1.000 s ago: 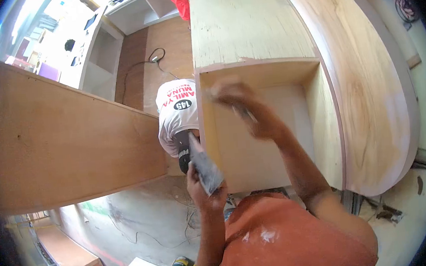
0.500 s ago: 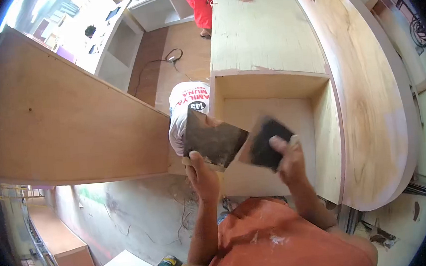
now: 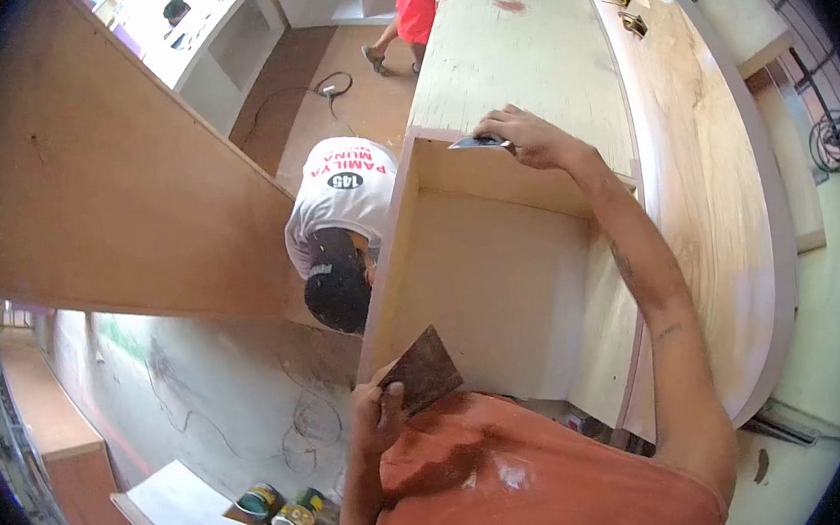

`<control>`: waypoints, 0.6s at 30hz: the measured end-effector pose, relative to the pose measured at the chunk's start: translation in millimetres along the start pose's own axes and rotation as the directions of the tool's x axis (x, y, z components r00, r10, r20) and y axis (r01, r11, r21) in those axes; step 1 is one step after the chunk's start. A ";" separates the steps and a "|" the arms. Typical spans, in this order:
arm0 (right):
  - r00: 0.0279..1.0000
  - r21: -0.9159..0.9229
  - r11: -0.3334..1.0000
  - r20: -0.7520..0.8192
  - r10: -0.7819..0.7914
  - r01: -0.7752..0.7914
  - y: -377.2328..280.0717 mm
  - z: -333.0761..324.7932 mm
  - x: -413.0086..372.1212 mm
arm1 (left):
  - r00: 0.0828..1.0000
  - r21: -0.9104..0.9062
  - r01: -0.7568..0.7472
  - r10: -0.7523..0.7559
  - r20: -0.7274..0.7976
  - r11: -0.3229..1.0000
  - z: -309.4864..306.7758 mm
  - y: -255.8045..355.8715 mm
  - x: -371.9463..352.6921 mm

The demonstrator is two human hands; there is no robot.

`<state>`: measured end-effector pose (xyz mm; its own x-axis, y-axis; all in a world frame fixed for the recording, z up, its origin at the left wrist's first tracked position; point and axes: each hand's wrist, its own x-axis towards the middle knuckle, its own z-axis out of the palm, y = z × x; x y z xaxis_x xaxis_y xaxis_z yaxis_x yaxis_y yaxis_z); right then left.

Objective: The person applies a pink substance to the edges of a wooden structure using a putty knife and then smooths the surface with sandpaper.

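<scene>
My left hand [image 3: 381, 414] grips a dark, flat square plate [image 3: 426, 369] by one corner, thumb on top, close to the near left of an open plywood box [image 3: 500, 276]. At the far side of that box, my right hand [image 3: 534, 140] is closed around a flat putty scraper [image 3: 482, 143]. Its shiny blade lies at the pinkish top edge of the box's far panel. Beyond this edge runs a pale painted counter panel [image 3: 522, 57] with a reddish patch on it.
A person in a white shirt [image 3: 341, 195] and dark cap crouches left of the box. Another person in red shorts [image 3: 417, 11] stands farther back. A large wooden panel [image 3: 117, 178] rises at left, a curved wooden counter [image 3: 698, 162] at right. Several cans [image 3: 258, 502] stand lower left.
My right hand has gone from beside the left hand out to the box's far edge with the scraper. My left hand has lowered its plate toward me. The view has shifted; the crouching person's cap shows.
</scene>
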<state>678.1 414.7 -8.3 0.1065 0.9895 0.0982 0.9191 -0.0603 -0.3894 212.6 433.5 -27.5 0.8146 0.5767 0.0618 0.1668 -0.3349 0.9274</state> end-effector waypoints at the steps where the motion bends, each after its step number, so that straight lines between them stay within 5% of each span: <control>1: 0.992 -0.118 0.985 0.026 -0.122 0.124 8.7 5.6 9.9 | 0.998 -0.037 0.037 -0.039 -0.040 0.999 5.5 -1.3 -6.4; 2: 0.970 -0.229 0.942 0.063 -0.237 0.245 14.5 9.8 18.1 | 0.994 -0.075 0.072 -0.078 -0.076 0.995 11.1 -2.9 -12.4; 6: 0.943 -0.243 0.924 0.228 -0.241 0.295 33.7 19.7 34.8 | 0.931 -0.264 0.330 -0.359 -0.069 0.906 18.7 -9.6 -34.5; 9: 0.914 -0.214 0.925 0.330 -0.235 0.315 44.8 7.2 27.8 | 0.962 -0.143 0.122 -0.152 -0.226 0.982 33.5 -27.7 -43.8; 10: 0.913 -0.214 0.926 0.335 -0.231 0.312 46.7 3.2 21.2 | 0.930 -0.324 0.265 -0.329 -0.163 0.908 26.3 -21.2 -44.1; 13: 0.916 -0.190 0.943 0.349 -0.197 0.275 54.1 -7.3 2.4 | 0.917 -0.246 0.335 -0.374 -0.135 0.910 23.6 -14.8 -43.3; 14: 0.921 -0.170 0.956 0.352 -0.170 0.241 57.0 -9.4 -5.2 | 0.919 -0.245 0.336 -0.373 -0.126 0.909 24.6 -16.5 -42.9; 16: 0.928 -0.157 0.970 0.352 -0.123 0.188 62.7 -13.3 -19.4 | 0.978 -0.012 0.100 -0.101 -0.182 0.995 30.1 -20.1 -39.7; 17: 0.929 -0.138 0.976 0.355 -0.108 0.166 64.2 -15.3 -28.2 | 0.982 -0.014 0.095 -0.096 -0.162 0.995 29.4 -14.7 -38.1; 18: 0.930 -0.119 0.982 0.356 -0.094 0.145 65.6 -17.6 -36.4 | 0.955 -0.174 0.216 -0.245 -0.169 0.961 26.8 -5.7 -36.0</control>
<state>741.2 372.4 -21.3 -0.1222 0.9726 -0.1978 0.9633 0.0682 -0.2596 197.2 394.6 -45.0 0.6430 0.7584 -0.1065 0.2399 -0.0674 0.9685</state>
